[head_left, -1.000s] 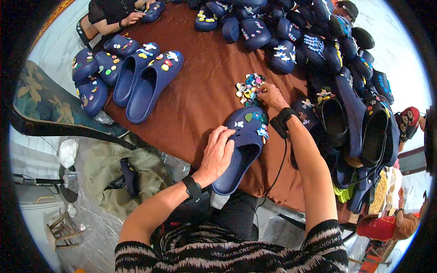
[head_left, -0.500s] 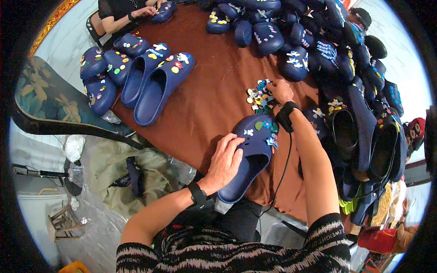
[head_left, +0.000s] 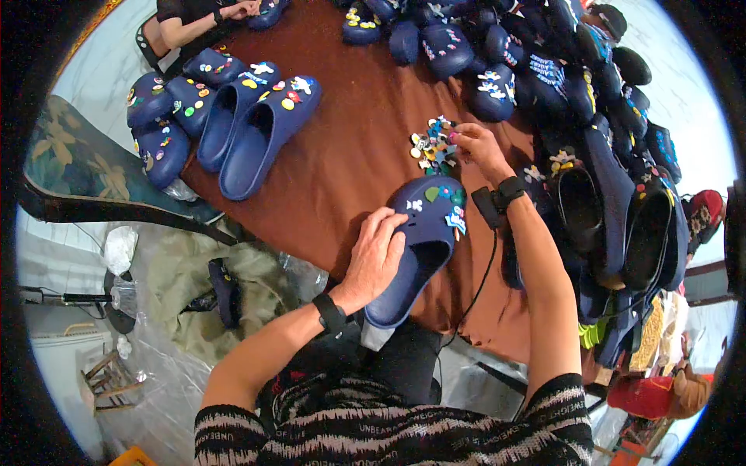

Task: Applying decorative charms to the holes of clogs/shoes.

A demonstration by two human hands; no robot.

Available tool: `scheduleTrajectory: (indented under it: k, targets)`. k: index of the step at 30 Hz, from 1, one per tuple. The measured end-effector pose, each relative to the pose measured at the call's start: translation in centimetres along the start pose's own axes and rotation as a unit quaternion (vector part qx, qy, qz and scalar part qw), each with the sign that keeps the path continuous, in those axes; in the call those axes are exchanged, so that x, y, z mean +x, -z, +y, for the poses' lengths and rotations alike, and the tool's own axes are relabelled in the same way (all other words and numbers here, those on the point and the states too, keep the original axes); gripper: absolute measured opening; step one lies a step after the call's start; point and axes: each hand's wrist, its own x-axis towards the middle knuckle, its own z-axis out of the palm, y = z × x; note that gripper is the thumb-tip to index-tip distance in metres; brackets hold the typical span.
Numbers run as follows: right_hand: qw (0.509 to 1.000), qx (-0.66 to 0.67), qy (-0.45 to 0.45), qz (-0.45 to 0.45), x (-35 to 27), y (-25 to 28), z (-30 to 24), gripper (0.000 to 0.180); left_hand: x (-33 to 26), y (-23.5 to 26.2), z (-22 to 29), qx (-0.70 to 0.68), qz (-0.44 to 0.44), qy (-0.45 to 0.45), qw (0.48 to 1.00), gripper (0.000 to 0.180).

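A navy blue foam clog (head_left: 420,233) lies at the near edge of the brown-covered table, its toe pointing away from me. Several small charms sit on its upper: a white one, a green leaf, a blue flower and others. My left hand (head_left: 374,256) grips the clog's left side, fingers bent over the upper. Just beyond the toe lies a small heap of mixed colourful charms (head_left: 431,147). Beside the heap, my right hand (head_left: 480,147) is closed in a pinch on a small pink charm (head_left: 453,137).
Decorated navy clogs (head_left: 268,136) stand together at the left of the table. A large pile of similar clogs (head_left: 497,89) fills the far right and right side. At the far left, another person's hands (head_left: 241,11) work on a clog. A patterned chair back (head_left: 85,159) borders the left.
My right hand has drawn slightly away from the charm heap, and a pink charm now shows between its fingertips. My left hand keeps its hold on the clog. The whole view has shifted slightly.
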Motion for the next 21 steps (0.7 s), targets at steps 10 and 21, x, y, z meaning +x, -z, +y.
scheduleTrajectory:
  k: [10,21]
  targets:
    - [0.995,-0.019,0.022,-0.091,-9.2,-1.8,-4.5,0.015,0.2,-0.2,-0.6,-0.014,0.022,-0.015,1.000,0.035]
    - [0.957,-0.215,0.056,-0.188,-12.8,-6.4,-7.0,0.016,-1.7,0.4,-1.2,-0.067,0.011,0.002,0.998,0.044]
